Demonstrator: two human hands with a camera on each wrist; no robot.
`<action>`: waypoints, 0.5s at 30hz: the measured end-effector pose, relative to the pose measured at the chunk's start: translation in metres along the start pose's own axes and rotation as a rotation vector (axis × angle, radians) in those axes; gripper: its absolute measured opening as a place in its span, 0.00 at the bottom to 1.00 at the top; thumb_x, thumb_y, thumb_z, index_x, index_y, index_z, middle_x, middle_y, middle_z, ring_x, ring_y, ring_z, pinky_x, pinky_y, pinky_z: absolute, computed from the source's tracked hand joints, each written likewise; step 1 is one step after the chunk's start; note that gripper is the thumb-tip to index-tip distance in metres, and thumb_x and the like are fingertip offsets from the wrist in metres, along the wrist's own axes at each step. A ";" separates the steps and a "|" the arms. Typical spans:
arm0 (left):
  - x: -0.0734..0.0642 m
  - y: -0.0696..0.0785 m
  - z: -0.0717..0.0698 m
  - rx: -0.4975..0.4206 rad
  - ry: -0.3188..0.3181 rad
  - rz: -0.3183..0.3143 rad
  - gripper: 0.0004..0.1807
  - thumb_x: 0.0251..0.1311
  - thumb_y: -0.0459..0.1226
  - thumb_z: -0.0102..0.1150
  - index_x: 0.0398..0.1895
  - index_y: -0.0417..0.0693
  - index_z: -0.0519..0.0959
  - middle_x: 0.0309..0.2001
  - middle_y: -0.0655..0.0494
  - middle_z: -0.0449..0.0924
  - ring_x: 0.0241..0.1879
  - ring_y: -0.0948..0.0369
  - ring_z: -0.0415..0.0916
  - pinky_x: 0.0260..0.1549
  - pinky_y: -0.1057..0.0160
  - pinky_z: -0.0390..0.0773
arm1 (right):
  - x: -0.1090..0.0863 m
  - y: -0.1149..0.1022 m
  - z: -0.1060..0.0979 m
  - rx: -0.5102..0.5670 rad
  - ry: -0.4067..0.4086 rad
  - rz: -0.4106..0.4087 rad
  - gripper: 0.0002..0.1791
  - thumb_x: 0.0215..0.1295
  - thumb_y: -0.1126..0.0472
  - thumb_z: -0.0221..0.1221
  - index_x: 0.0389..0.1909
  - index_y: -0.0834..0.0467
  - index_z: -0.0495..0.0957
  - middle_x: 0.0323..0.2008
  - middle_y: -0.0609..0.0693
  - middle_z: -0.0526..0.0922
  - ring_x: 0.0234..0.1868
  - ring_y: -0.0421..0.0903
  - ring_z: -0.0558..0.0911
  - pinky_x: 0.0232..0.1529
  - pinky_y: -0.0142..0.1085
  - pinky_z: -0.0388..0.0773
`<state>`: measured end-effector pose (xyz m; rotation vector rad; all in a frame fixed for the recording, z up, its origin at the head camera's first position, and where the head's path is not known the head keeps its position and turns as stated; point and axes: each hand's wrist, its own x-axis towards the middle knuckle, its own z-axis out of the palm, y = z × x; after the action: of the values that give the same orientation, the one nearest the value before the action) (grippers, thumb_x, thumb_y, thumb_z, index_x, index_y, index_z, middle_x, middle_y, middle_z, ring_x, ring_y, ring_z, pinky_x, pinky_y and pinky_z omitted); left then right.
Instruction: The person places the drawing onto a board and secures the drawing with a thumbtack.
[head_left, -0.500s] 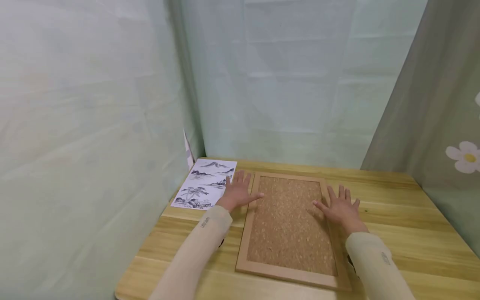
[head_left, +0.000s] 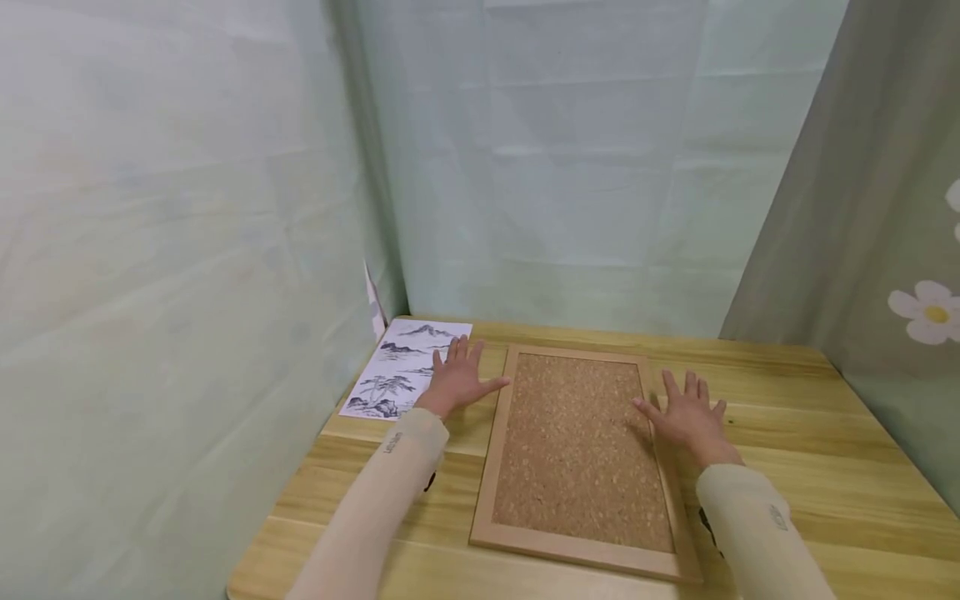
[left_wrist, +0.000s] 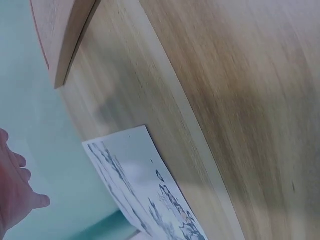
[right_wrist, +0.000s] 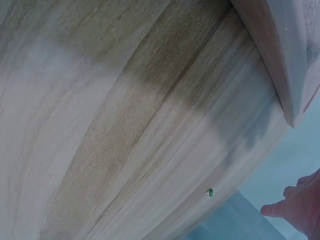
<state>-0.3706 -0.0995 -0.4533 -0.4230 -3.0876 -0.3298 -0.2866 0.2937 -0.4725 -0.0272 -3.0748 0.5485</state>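
Note:
A wood-framed cork board lies flat on the wooden table. My left hand hovers by the board's left edge, fingers spread, partly over a sheet with an ink landscape. The left wrist view shows that hand raised above the tabletop, with the ink landscape sheet below. Over the board's right edge, my right hand is also spread and holds nothing. To its right on the table is a tiny green-headed object, apparently a thumbtack.
Pale curtains hang behind and to the left of the table. On the right is a grey-green curtain with white flowers. A pale upright strip stands against the left curtain at the table's back corner.
My left hand has moved left, off the board's edge and farther over the ink landscape sheet. My right hand has shifted slightly right. The board stays in place.

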 end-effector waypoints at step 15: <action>-0.004 -0.023 -0.007 -0.100 0.029 -0.053 0.55 0.61 0.72 0.44 0.80 0.49 0.43 0.78 0.37 0.36 0.77 0.42 0.34 0.68 0.32 0.38 | -0.003 0.007 -0.010 0.050 0.003 0.023 0.56 0.67 0.27 0.45 0.77 0.67 0.42 0.71 0.80 0.32 0.70 0.79 0.36 0.57 0.79 0.33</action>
<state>-0.3730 -0.1240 -0.4515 -0.3354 -3.0680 -0.4884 -0.2837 0.3038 -0.4661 -0.0634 -3.0605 0.6255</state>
